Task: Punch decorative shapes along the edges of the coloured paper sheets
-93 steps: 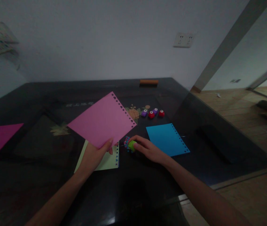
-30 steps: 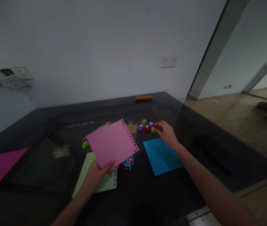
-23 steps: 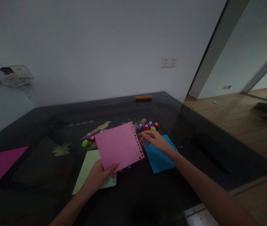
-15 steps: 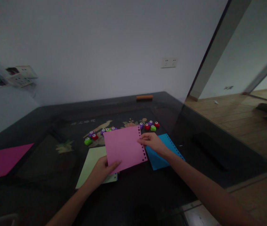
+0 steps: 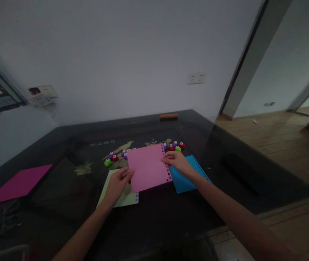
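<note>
Pink sheet held just above worktop over green sheet; left hand pinches left edge, right hand pinches punched edge beside blue sheet. Keep both grips light, sheet flat, avoid creasing; mind punches nearby

Small punches crowd the frame's centre; bare table lies open across the lower middle.

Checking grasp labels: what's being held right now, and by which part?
The pink paper sheet: left hand at its left edge, right hand at its punched right edge.
</note>
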The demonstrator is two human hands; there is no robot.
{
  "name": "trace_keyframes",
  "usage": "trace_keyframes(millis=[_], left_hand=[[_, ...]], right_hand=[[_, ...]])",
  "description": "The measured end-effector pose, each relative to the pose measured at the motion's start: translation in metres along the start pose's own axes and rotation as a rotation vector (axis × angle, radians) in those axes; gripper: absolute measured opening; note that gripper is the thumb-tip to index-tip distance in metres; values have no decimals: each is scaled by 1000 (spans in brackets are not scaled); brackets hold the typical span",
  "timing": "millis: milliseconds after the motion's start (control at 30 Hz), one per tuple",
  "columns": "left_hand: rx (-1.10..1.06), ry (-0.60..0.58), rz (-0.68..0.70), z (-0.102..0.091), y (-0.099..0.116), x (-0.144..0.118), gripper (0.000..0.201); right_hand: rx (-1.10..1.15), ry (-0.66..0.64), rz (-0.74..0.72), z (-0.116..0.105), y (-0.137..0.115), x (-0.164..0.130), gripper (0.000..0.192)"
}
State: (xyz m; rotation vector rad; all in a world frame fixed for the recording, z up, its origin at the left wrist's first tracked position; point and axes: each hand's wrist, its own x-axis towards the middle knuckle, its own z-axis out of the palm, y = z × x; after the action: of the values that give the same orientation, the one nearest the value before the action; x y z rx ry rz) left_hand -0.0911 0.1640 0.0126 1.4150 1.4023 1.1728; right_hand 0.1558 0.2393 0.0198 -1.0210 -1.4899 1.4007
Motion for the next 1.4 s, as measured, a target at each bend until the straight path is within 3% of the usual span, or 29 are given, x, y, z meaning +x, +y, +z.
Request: trace_keyframes(millis=[133,333,467,600,767,1167,1400], left_hand=[[-39,-16,47,8,9,0,41],[129,130,374,27,27,7,34],[341,-23,572,59,38,10,28],[471,-226,631,100,33,5,33],[531,-328,628,125,12,-5,36],[727,-413,558,128,-3,-6,37],[709,-406,571,127,-10,-3,36]], right_hand=[[16,10,20,-15,-6,-1,21],[75,159,164,-69,-8,-22,21],[-21,230,220,-111,-1,-40,21],[-52,229,271,-134,14,-51,26],[-76,178,325,-138,20,-54,32],[-173,215,382,-133,20,-50,29],[-229,210,398,-132,18,-50,24]])
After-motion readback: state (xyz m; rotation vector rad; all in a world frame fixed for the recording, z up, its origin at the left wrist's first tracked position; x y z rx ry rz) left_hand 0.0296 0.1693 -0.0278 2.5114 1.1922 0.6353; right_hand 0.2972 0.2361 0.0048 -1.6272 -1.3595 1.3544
